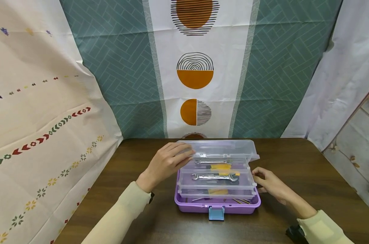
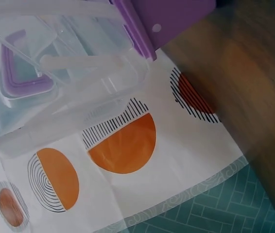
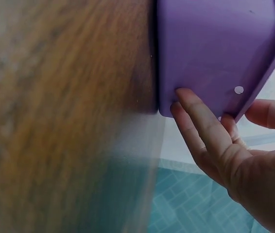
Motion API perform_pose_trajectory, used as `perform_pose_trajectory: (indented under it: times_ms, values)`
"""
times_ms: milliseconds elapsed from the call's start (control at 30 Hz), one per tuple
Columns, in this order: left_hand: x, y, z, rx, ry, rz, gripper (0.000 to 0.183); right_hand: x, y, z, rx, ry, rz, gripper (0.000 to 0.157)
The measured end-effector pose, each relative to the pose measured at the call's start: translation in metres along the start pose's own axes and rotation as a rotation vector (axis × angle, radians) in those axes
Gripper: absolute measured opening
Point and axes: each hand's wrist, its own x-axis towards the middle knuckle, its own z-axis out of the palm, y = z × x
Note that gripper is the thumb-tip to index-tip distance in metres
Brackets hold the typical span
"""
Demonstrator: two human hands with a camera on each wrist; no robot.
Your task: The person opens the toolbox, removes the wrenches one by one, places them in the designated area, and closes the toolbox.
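A purple toolbox [image 1: 188,207] stands on the table, its clear trays [image 1: 184,183] fanned out in steps. The clear lid [image 1: 230,145] is raised at the back. My left hand [image 1: 169,161] holds the lid near its left corner, fingers over the plastic. A double-ended wrench [image 1: 214,177] lies in one tray and another wrench [image 1: 207,162] in the tray behind. Tools with yellow parts [image 1: 221,166] show through the plastic. My right hand [image 1: 271,184] touches the right side wall [image 3: 210,53], two fingers extended against it and the thumb beside the rim.
The blue latch [image 1: 216,214] hangs down at the toolbox's front. Thin metal pieces [image 1: 240,201] lie in the bottom. Brown wooden table [image 1: 141,217] surrounds the toolbox. Behind it hangs a green and white patterned curtain [image 1: 120,67], with pale cloth [image 1: 35,101] on the left.
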Motion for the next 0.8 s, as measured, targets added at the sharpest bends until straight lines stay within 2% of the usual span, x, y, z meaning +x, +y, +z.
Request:
perform_pose_trajectory:
  times_ms: [367,800]
  values:
    - [0.009,-0.015,0.012,-0.082,0.021,-0.127,0.028,0.000,0.001,-0.001,0.030,-0.025,0.003,0.024]
    - [0.012,-0.032,0.026,-0.261,-0.062,-0.305,0.032,0.000,0.002,-0.001,0.025,-0.012,0.011,0.023]
